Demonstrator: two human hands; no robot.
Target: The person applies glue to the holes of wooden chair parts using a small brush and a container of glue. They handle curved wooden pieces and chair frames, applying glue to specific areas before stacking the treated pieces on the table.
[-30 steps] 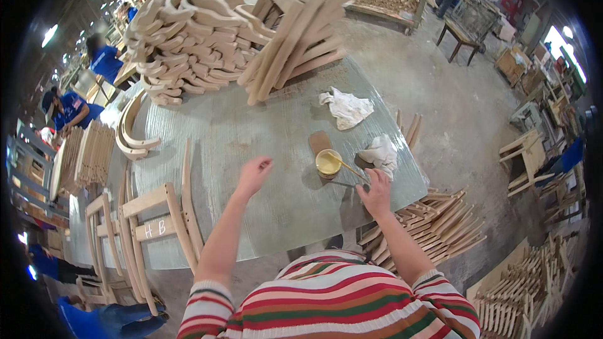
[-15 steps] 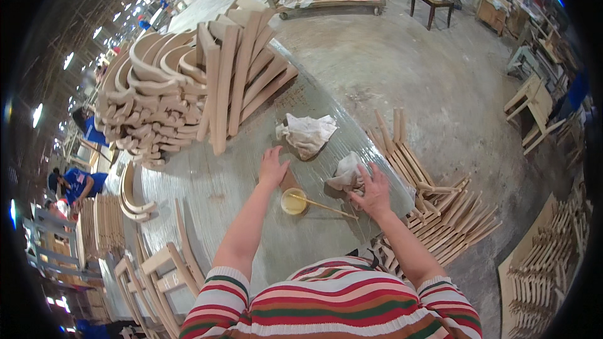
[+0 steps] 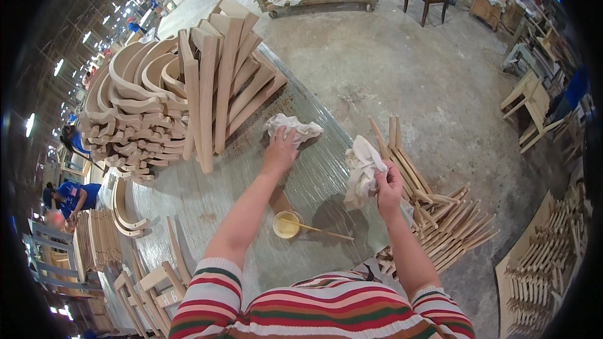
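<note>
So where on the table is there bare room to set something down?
The widest bare patch on the table lies between the wood pile, chair frames and left forearm. A smaller one separates the stick from the white cloth under the left hand. The far end, beneath the pile, is crowded.

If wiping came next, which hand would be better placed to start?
Probably the right hand: it grips a white cloth, held above the table. The left hand is at the other cloth, which lies on the table.
</note>
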